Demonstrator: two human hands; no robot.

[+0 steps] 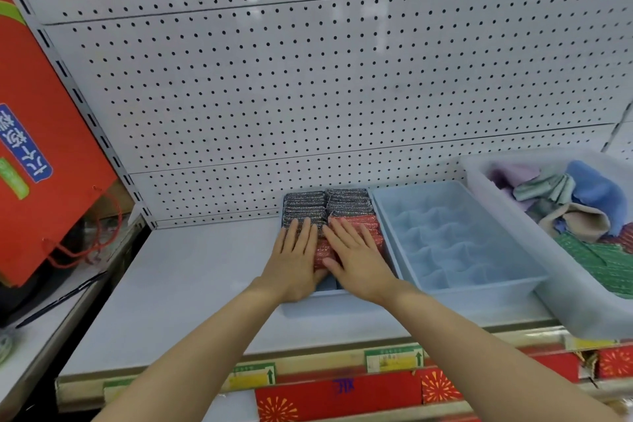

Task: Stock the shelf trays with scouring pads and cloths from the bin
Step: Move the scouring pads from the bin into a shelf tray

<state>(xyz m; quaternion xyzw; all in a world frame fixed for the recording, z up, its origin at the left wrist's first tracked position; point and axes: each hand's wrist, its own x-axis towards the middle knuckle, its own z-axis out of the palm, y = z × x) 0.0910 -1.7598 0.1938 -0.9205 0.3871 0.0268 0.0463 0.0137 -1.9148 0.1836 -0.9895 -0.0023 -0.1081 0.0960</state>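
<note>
A light blue divided tray (329,303) sits mid-shelf, packed with silver-grey scouring pads (346,202) at the back and red scouring pads (366,221) nearer the front. My left hand (294,257) and my right hand (356,257) lie flat, fingers straight, side by side on top of the pads. A second blue divided tray (455,243) stands just to the right with nothing in its compartments. At the far right a translucent bin (561,305) holds green scouring pads (599,260) and folded cloths (575,195) in blue, purple, beige and striped green.
White pegboard (308,79) backs the shelf. The bare shelf surface (171,284) stretches left of the trays. A red paper bag (44,147) leans at the far left. Price labels (394,358) line the shelf's front rail, with red boxes (335,394) below.
</note>
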